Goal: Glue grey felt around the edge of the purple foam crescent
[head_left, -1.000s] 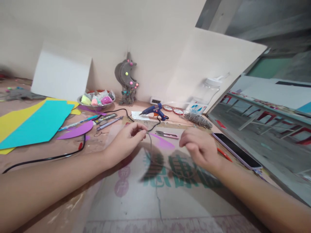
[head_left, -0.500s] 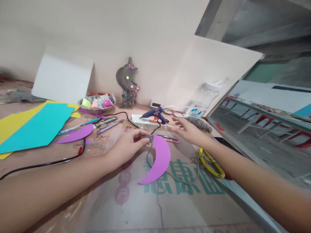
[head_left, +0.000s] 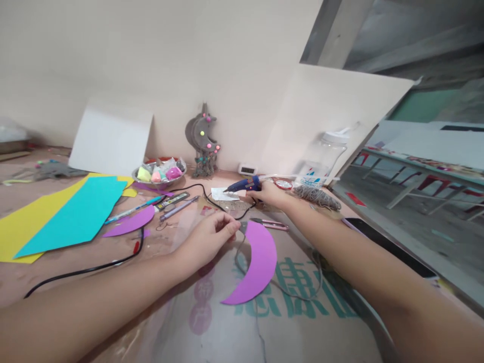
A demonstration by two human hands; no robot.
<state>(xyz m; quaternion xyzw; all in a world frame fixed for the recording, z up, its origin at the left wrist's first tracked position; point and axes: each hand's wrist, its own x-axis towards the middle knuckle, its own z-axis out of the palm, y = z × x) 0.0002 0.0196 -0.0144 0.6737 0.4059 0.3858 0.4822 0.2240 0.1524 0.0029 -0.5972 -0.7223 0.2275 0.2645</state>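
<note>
Snips (head_left: 271, 224) between hands, left hand (head_left: 212, 238) pinching purple crescent (head_left: 260, 264) tip, right hand (head_left: 267, 194) clasping glue gun (head_left: 242, 185) near twine (head_left: 317, 197).

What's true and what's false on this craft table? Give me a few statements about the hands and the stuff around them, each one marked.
1. The left hand pinches the upper tip of the purple crescent. True.
2. The right hand holds the pink snips. False: it is on the handle of the blue glue gun; the snips lie untouched on the table.
3. The teal sheet lies on top of the yellow sheet. True.
4. The metal bowl is empty. False: it holds small coloured pieces.
5. The moon ornament lies flat on the table. False: it stands against the wall.
</note>
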